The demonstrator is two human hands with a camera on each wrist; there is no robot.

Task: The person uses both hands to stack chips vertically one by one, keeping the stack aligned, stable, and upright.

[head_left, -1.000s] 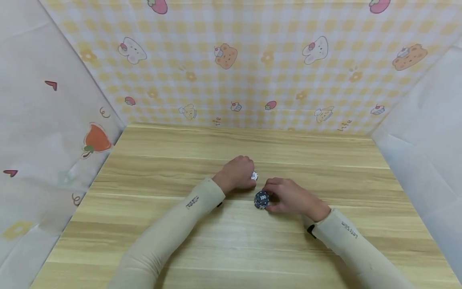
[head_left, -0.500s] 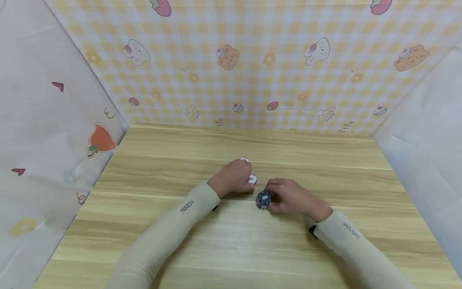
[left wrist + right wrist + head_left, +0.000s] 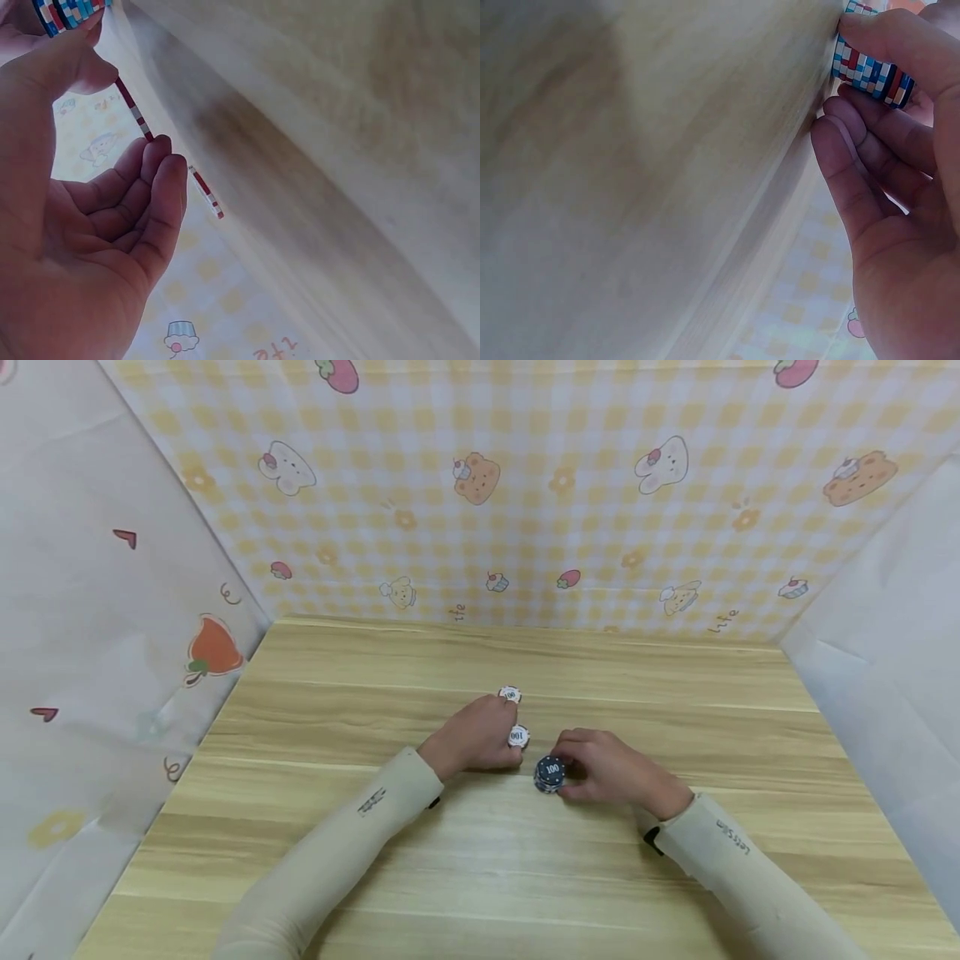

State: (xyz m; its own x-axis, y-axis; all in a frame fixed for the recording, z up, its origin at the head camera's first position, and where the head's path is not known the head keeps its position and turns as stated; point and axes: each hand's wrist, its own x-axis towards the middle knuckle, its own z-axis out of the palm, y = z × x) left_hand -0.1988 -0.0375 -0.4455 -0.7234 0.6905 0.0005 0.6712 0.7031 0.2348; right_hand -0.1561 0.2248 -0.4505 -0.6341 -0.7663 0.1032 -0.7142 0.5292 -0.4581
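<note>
My left hand (image 3: 480,732) pinches a white poker chip (image 3: 518,736) marked 100 between thumb and fingertips. In the left wrist view this chip's red-and-white edge (image 3: 133,109) spans the gap from thumb to fingers. Just beyond the knuckles a second white chip (image 3: 510,693) lies on the table, partly covered by the hand. My right hand (image 3: 611,770) grips a stack of poker chips (image 3: 551,770) from its right side, thumb and fingers around it. A dark chip marked 100 tops the stack. The right wrist view shows the stack's blue, white and red edges (image 3: 870,71).
A wood-grain table (image 3: 465,877) carries the chips. Behind it rises a yellow checked cloth (image 3: 525,518) with cartoon prints. Pale sheets stand along the left (image 3: 90,635) and right sides.
The left hand has drawn back left and towards the person, bringing its white chip along. The second white chip has come into view beyond it. The right hand stays at the stack.
</note>
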